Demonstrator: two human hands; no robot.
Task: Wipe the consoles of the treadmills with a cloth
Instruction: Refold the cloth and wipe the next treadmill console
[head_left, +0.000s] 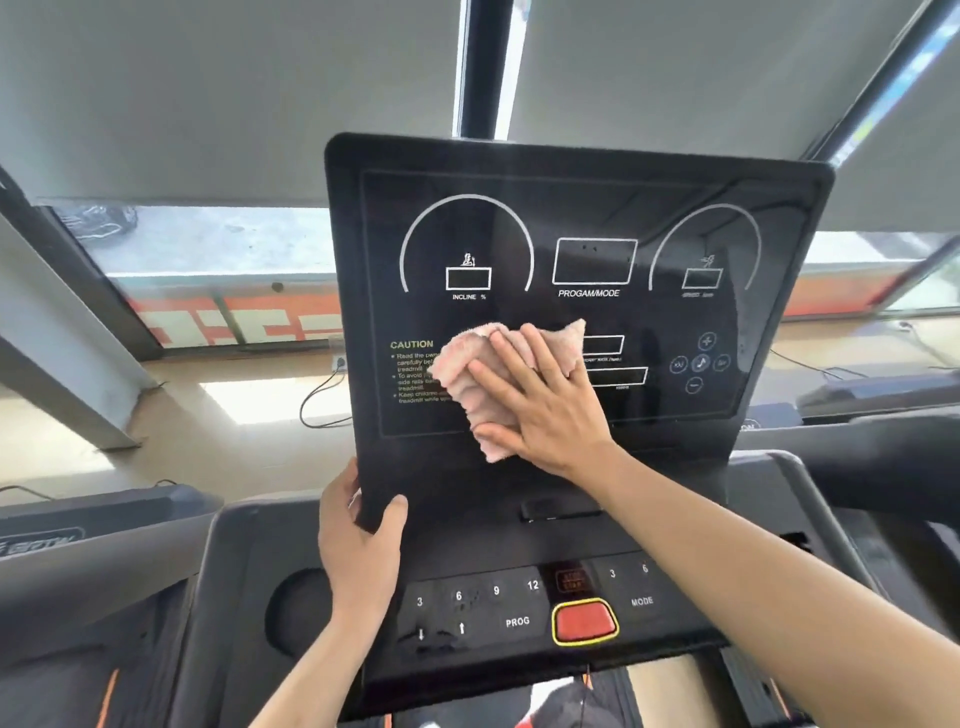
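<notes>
Cloth (483, 374) lies on the lower middle of the console (571, 208), pressed under the right hand (540, 400), fingers straight and spread. The panel's long axis runs left to right; most lies above and rightward. The left hand (358, 525) grips its lower left corner

One view only: a wide-angle head-worn camera, facing forward and slightly downward at close range. The treadmill console (587, 208) fills the frame centre; its keypad (493, 605) lies at 6 o'clock, roller blinds (234, 93) at 12 o'clock.
</notes>
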